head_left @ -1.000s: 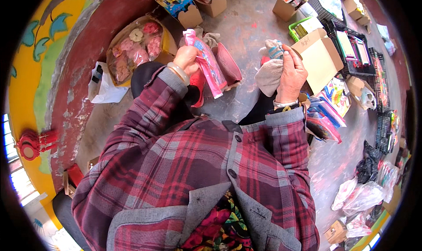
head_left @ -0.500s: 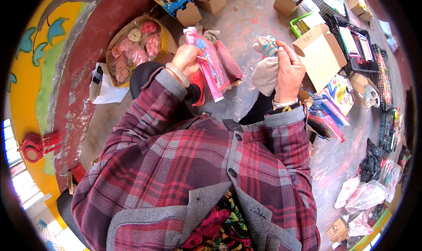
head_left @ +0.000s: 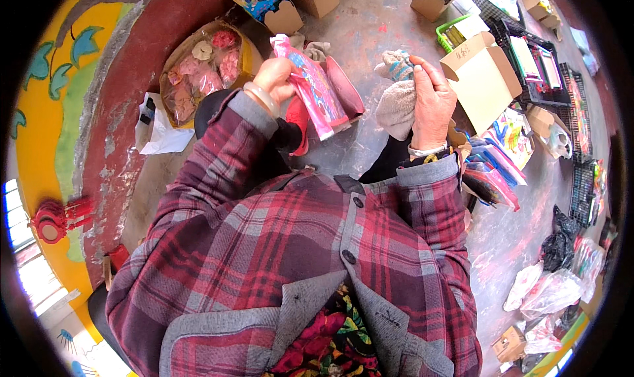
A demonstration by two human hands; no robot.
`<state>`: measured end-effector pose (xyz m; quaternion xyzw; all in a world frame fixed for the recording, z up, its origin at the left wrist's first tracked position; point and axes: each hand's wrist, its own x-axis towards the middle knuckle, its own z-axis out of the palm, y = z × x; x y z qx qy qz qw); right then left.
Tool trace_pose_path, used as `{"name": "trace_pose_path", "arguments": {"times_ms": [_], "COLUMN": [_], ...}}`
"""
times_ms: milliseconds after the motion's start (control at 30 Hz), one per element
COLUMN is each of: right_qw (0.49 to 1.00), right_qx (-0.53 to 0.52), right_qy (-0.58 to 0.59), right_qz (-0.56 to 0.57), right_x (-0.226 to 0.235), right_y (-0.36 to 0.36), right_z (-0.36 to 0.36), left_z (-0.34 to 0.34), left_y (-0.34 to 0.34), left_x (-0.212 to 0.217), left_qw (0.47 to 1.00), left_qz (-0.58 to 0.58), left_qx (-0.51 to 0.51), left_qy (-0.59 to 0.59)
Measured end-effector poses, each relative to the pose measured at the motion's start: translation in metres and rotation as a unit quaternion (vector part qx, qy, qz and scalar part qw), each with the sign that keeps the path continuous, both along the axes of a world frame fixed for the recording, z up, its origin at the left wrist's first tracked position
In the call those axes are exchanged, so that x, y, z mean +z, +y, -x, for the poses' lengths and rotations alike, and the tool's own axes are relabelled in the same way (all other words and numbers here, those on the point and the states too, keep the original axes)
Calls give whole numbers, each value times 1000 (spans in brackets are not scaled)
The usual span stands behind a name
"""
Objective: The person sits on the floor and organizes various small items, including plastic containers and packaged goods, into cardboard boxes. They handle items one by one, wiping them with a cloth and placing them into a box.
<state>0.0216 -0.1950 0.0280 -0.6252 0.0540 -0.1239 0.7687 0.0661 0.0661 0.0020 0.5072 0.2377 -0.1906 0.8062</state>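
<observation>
Slightly up and left of the earlier frame, your left hand (head_left: 274, 78) has carried the pink packet (head_left: 320, 96), fingers curled round its edge, above the scuffed concrete floor (head_left: 360, 30). Your right hand (head_left: 433, 106) has thumb and fingertips nearly together beside a grey cloth (head_left: 397, 105); I cannot tell whether they grip it. Handwriting marks the open carton (head_left: 487, 89). Red wall (head_left: 109, 146) paint is peeling.

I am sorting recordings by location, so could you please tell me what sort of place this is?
Perhaps a small shop or its storeroom, though I cannot be certain: black plastic crates along the right, open cardboard boxes and flowers wrapped in clear plastic suggest it.
</observation>
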Motion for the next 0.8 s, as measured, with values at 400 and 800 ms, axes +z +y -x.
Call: {"name": "trace_pose_path", "arguments": {"times_ms": [400, 800], "right_qw": [1000, 999], "right_qx": [15, 34], "right_qy": [0, 4], "right_qz": [-19, -13], "right_x": [-2, -5], "right_y": [0, 3], "right_z": [-1, -1], "left_z": [-53, -61], "left_y": [27, 19], "left_x": [-45, -56], "left_qw": [1000, 998], "left_qz": [7, 6], "left_qx": [8, 67], "left_qy": [28, 14]}}
